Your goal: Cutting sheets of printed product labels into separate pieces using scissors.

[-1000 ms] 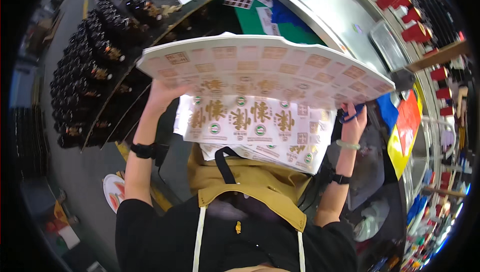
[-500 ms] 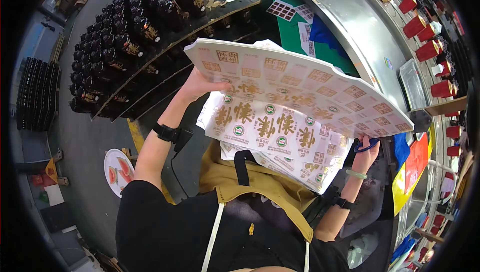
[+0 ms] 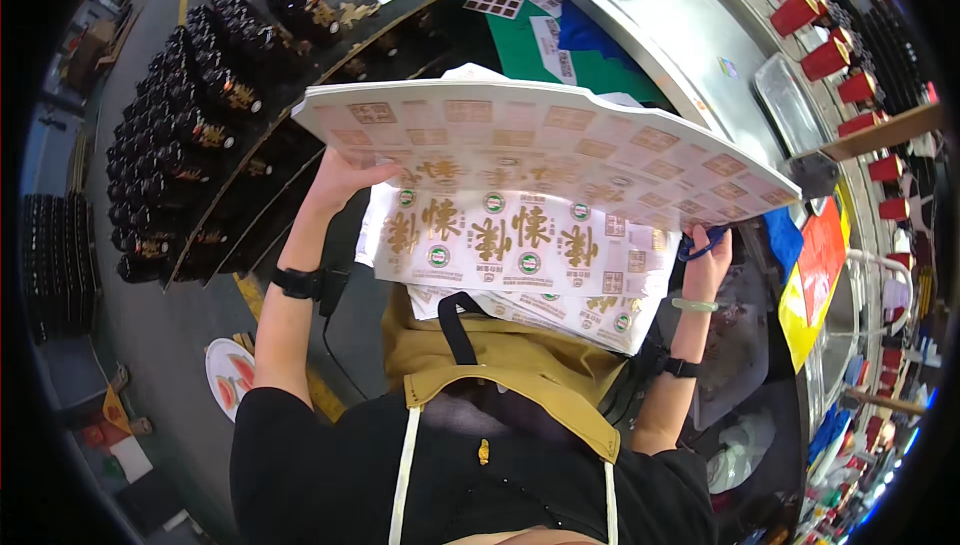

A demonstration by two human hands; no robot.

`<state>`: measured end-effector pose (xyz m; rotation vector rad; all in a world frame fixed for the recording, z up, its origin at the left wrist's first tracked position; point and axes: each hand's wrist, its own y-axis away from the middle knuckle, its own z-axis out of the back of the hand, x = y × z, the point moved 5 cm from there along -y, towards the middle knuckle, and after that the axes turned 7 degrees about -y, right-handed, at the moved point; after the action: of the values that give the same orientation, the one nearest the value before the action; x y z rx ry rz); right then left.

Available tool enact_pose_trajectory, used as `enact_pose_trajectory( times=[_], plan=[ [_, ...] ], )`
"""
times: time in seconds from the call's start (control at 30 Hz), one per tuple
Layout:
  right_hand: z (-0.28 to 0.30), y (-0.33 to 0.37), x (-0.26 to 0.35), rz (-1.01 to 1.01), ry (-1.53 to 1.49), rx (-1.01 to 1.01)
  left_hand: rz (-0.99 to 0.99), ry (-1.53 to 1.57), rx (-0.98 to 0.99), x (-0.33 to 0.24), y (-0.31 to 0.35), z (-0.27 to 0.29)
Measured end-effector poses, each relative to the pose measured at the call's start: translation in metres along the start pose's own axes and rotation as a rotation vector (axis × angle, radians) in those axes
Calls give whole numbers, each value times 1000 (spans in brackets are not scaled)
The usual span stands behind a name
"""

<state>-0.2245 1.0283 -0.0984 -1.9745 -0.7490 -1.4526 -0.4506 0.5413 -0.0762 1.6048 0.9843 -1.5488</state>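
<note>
View differs from half second ago, turned so paper sheets sit farther left; both grips look same; left hand pinches their left edge, thumb on top; right hand curls round blue loop at right end; sheets white, gold-and-green printed, far part raised; above tan apron, before metal counter's near edge.
</note>
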Motion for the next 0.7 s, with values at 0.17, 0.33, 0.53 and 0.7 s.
enact_pose_trajectory(
  times=[0.17, 0.33, 0.53, 0.7],
  plan=[
    [1, 0, -2, -13, -15, 24, 10, -23, 49, 14, 0, 8],
    [-2, 3, 2, -25, 13, 1, -43, -69, -14, 13, 1, 6],
    [-2, 16, 23, 21, 59, -94, 13, -277, -169, -8, 8, 7],
    [2, 29, 29, -50, 566, -133, 26, -662, -219, -41, 17, -43]
  ],
)
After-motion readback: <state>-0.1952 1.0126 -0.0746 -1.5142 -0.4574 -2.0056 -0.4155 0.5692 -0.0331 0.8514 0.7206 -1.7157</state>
